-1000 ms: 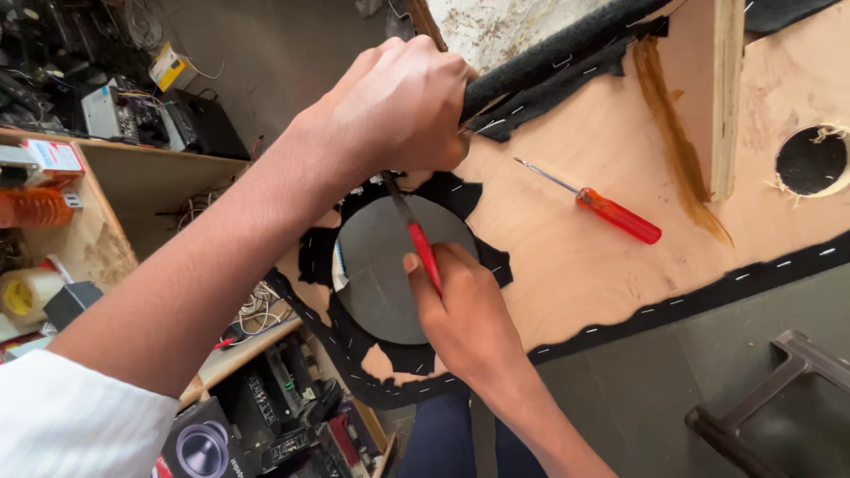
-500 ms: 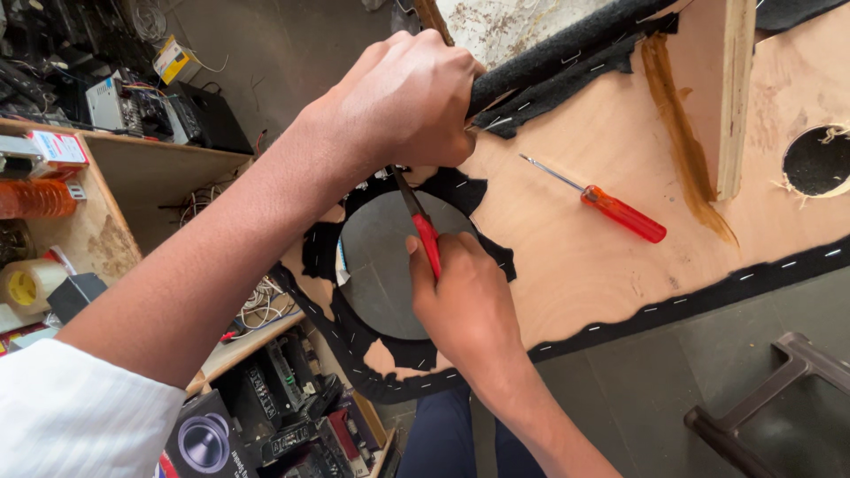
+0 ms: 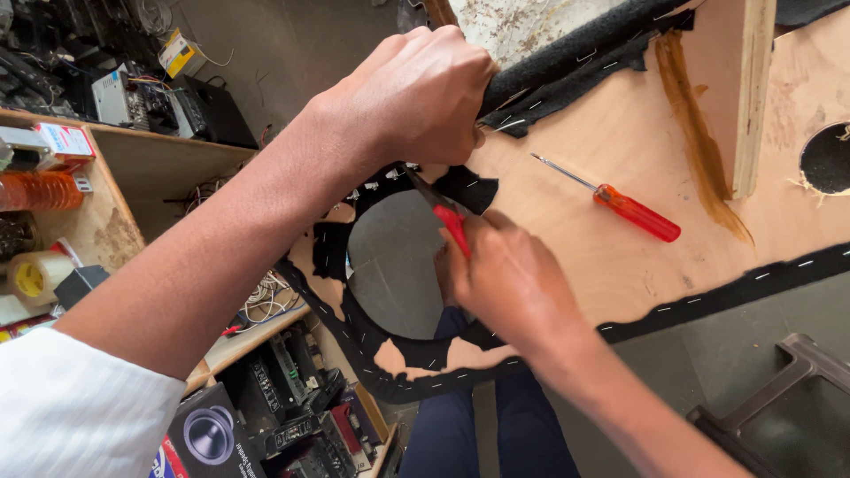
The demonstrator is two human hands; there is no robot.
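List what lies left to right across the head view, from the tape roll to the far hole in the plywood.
Tape roll → round cutout in the plywood panel → right hand holding a red-handled tool → loose red-handled screwdriver → upright wooden brace → small round hole.

Both hands closed, working close together.

Left hand (image 3: 416, 93): fist clenched, knuckles up, forearm running in from lower left, white sleeve at the upper arm. Right hand (image 3: 509, 279): fingers curled tight in a grip, back of the hand facing up, wrist bent, forearm coming in from lower right. Left sits above the right, near but not touching. Fingertips of both are hidden.
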